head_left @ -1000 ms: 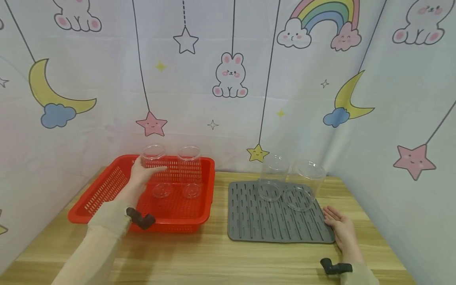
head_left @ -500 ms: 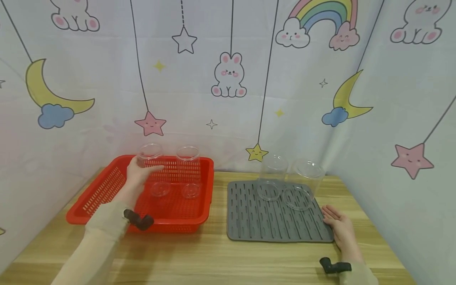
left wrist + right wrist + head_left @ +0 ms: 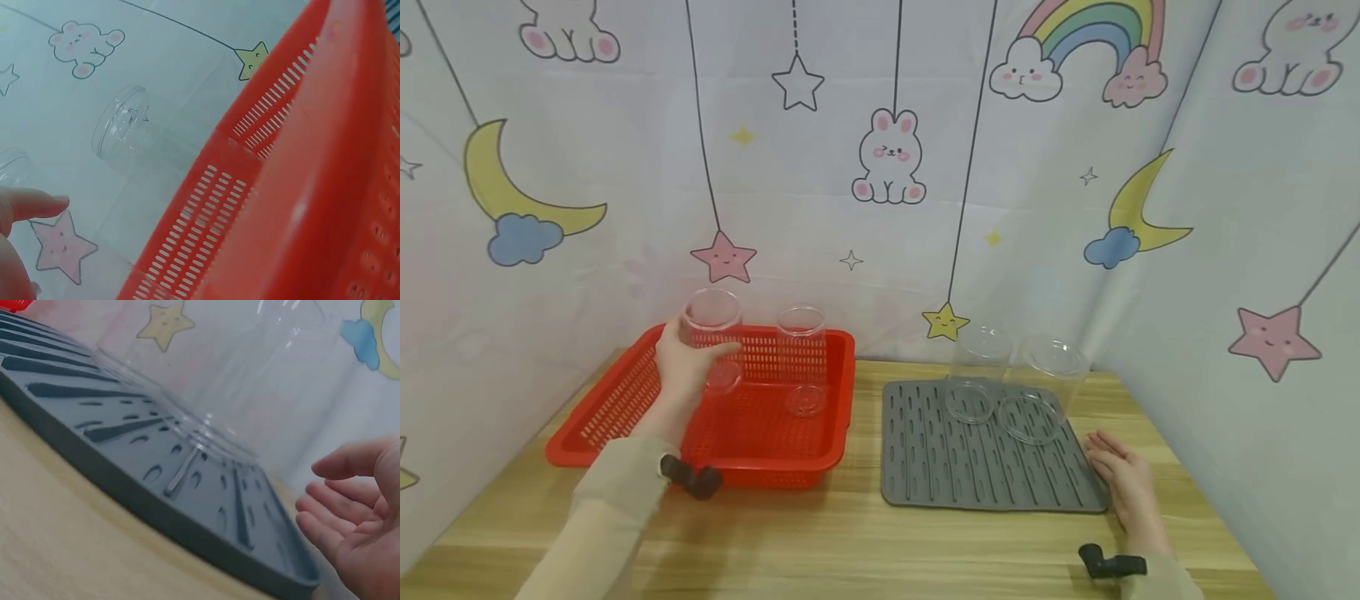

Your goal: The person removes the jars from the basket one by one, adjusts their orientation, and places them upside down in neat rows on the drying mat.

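Observation:
My left hand (image 3: 683,364) grips a clear cylindrical jar (image 3: 713,333) round its upper part, thumb on the right side. The jar is upright above the floor of a red plastic basket (image 3: 832,433). In the left wrist view the thumb (image 3: 39,204) shows beside a bit of its rim. A second clear jar (image 3: 802,354) stands upright in the basket to the right. Two more clear jars, a left one (image 3: 981,362) and a wider right one (image 3: 1051,379), stand on a grey ridged drying mat (image 3: 925,467). My right hand (image 3: 1126,479) rests loosely at the mat's right edge, holding nothing.
The wooden table (image 3: 820,542) carries both basket and mat, with a strip of bare wood between them. A white cloth backdrop (image 3: 820,183) with cartoon prints hangs close behind and along both sides. The basket's slotted wall (image 3: 187,237) fills much of the left wrist view.
My left hand has raised the gripped jar off the basket floor and moved it slightly left, away from the second jar. My right hand has stayed by the mat.

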Demonstrator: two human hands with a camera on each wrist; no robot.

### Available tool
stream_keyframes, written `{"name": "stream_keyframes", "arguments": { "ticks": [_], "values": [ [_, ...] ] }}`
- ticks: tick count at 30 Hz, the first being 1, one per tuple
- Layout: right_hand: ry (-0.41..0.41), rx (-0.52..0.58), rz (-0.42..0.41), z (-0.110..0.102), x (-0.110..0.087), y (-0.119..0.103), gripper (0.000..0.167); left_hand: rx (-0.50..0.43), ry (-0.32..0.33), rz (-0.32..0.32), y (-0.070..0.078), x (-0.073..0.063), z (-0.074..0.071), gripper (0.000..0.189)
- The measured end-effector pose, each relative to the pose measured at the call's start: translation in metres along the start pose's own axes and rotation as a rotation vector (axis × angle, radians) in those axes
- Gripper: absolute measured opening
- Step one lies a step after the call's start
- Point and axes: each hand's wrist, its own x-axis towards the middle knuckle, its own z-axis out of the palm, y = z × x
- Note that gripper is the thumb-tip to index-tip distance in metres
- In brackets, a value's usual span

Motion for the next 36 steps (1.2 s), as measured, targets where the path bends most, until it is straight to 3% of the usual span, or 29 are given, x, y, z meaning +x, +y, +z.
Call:
{"name": "stream_keyframes", "arguments": {
  "ticks": [2, 5, 9, 12, 17, 21, 28, 33, 36],
  "values": [
    [0.014, 0.019, -0.031, 0.0, -0.004, -0.008, 0.068, 0.006, 0.023, 0.042, 0.003, -0.004, 0.001, 0.086],
    [0.036, 0.045, -0.115, 0.001, -0.01, -0.022, 0.055, 0.012, 0.066, 0.122, 0.008, -0.01, 0.002, 0.085],
    [0.066, 0.068, -0.237, 0.006, -0.018, -0.042, 0.032, 0.046, 0.129, 0.296, 0.016, -0.019, 0.006, 0.083],
    [0.093, 0.059, -0.311, 0.012, -0.026, -0.057, 0.033, 0.096, 0.178, 0.436, 0.02, -0.023, 0.01, 0.079],
    [0.107, 0.031, -0.437, 0.022, -0.035, -0.077, 0.039, 0.183, 0.239, 0.589, 0.027, -0.032, 0.017, 0.075],
    [0.1, 0.031, -0.51, 0.031, -0.039, -0.087, 0.042, 0.255, 0.283, 0.752, 0.033, -0.041, 0.023, 0.074],
    [-0.013, -0.017, -0.594, 0.057, -0.055, -0.104, 0.047, 0.394, 0.314, 1.028, 0.04, -0.058, 0.036, 0.068],
    [-0.083, -0.05, -0.635, 0.082, -0.064, -0.11, 0.05, 0.434, 0.296, 1.124, 0.043, -0.069, 0.047, 0.064],
    [-0.13, -0.062, -0.65, 0.097, -0.068, -0.11, 0.052, 0.453, 0.249, 1.176, 0.043, -0.075, 0.054, 0.067]
  ]
}}
